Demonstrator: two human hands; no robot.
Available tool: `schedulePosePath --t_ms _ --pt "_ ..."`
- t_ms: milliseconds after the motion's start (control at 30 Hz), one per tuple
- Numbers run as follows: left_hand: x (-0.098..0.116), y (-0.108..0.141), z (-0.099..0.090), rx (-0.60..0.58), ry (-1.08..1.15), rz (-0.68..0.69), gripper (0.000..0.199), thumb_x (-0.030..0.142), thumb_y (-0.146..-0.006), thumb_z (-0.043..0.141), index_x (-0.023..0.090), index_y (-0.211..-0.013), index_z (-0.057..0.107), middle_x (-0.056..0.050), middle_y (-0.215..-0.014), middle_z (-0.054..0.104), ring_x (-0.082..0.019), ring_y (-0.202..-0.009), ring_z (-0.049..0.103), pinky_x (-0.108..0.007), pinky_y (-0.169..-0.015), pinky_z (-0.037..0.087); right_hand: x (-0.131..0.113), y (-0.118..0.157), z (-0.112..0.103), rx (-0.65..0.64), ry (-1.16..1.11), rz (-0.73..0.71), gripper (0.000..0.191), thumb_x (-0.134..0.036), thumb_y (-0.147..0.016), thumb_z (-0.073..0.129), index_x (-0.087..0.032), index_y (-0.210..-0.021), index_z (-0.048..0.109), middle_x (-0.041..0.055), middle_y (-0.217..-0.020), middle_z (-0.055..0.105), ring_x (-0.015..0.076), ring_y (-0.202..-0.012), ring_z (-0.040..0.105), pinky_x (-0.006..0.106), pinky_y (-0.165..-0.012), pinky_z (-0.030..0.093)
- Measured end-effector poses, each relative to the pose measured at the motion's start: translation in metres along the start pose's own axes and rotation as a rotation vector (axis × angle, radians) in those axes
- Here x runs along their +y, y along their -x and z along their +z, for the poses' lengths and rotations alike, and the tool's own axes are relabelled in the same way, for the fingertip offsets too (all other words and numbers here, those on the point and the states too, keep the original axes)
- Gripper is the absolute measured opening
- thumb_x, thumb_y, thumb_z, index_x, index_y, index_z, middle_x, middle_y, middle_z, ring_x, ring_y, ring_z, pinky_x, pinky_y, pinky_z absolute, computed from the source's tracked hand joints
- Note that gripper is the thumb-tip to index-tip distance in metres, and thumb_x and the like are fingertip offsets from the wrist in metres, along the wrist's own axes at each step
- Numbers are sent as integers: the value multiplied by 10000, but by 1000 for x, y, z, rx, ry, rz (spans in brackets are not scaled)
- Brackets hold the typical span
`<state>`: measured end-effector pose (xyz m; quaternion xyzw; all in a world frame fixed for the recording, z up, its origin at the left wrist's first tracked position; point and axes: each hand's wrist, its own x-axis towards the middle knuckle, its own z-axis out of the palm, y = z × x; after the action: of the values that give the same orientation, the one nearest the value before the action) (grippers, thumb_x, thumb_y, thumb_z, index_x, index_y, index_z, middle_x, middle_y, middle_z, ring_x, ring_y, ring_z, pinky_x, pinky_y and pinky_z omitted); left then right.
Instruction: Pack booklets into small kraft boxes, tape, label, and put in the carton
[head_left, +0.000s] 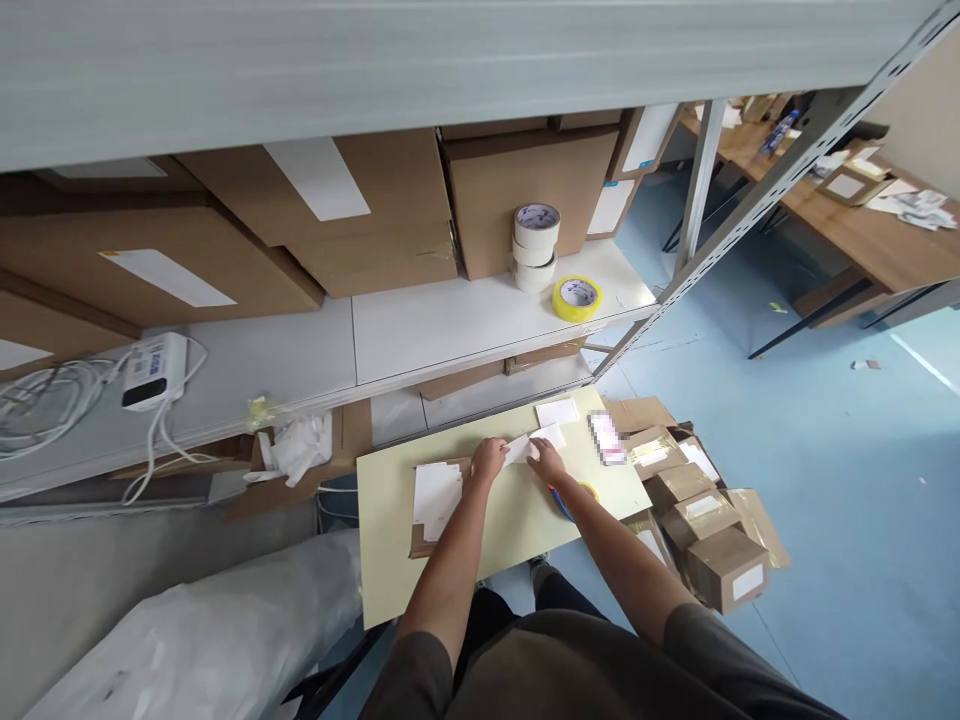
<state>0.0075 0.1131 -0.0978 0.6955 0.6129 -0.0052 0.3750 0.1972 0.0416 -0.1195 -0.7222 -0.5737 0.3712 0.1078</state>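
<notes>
My left hand [489, 458] is closed, pinching the left end of a small white paper slip [517, 450] just above the pale yellow table [390, 590]. At the slip's other end are the bent fingers of my right hand [547, 462], closed on it. Another white slip [553, 435] lies just beyond my right fingers, and a white card [556, 411] rests farther back. To the left of my left hand, white sheets [436, 497] lie on a piece of cardboard [420, 549]. A blue and yellow ring [559, 503] is partly hidden under my right forearm.
A pixelated phone-like object [606, 437] lies at the table's right. Small cardboard boxes [726, 566] are piled beside it. On the shelf [420, 325] ahead stand white tape rolls [535, 248], a yellow tape roll [577, 298], large cartons [532, 190] and a white power strip [155, 371].
</notes>
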Motion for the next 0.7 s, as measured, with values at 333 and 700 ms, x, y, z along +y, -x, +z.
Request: schedulePosePath --t_ms 333,700 --pt "38 36 -39 144 407 297 234 393 -751 805 226 -909 847 -128 -1247 757 -307 -1277 597 -380 -1091 404 -13 13 -34 283 -643 -27 389 -629 -784 676 -242 -818 654 52 -898 739 249 -885 673 377 -859 535" --pt "92 20 -63 -296 449 338 494 587 -561 870 162 -800 791 1 -771 716 -218 -802 636 -284 -766 447 40 61 -112 272 -1076 -22 533 -684 -669 801 -239 -746 518 -25 -696 582 157 -650 548 304 -646 506"
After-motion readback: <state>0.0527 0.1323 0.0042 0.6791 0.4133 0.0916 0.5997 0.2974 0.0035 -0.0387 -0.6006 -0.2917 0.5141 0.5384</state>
